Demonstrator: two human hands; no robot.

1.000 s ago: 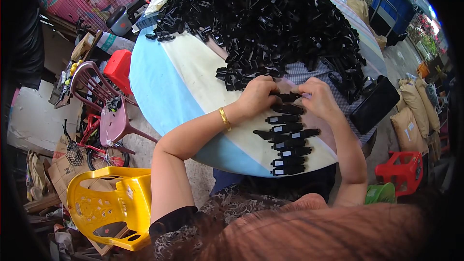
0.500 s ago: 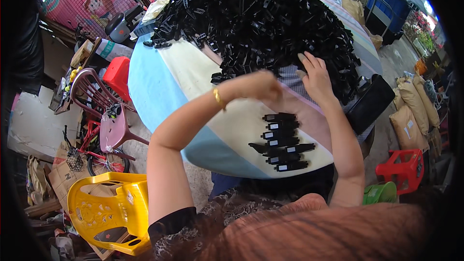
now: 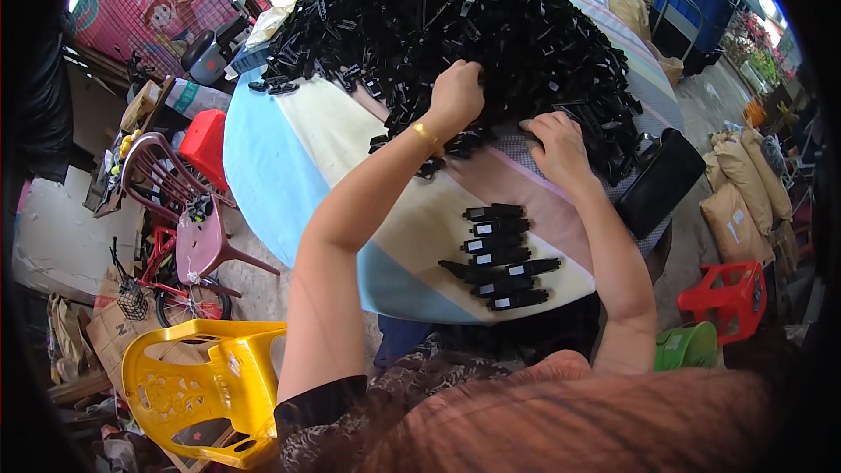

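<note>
A large heap of small black plastic pieces (image 3: 403, 35), slim and clip-like, covers the far part of the round table. My left hand (image 3: 459, 98), a gold band on its wrist, is over the heap's near side. Its fingers are curled closed; what they hold, if anything, is hidden. At the heap's near right edge rests my right hand (image 3: 561, 151), palm down, thumb apart from the fingers, with nothing visible in it. Between my forearms, near the table's front edge, several black pieces with small white labels (image 3: 504, 243) lie in a stacked column.
A striped cloth (image 3: 280, 149) covers the table. A black pouch (image 3: 659, 184) lies at its right edge. Around it stand a yellow chair (image 3: 206, 385), a purple chair (image 3: 206, 241), red stools (image 3: 725, 298) and brown sacks (image 3: 734, 219).
My left hand has moved away from me, from above the bare cloth onto the heap. The right hand's fingers have drawn in slightly at the heap's edge. The whole view has shifted a little.
</note>
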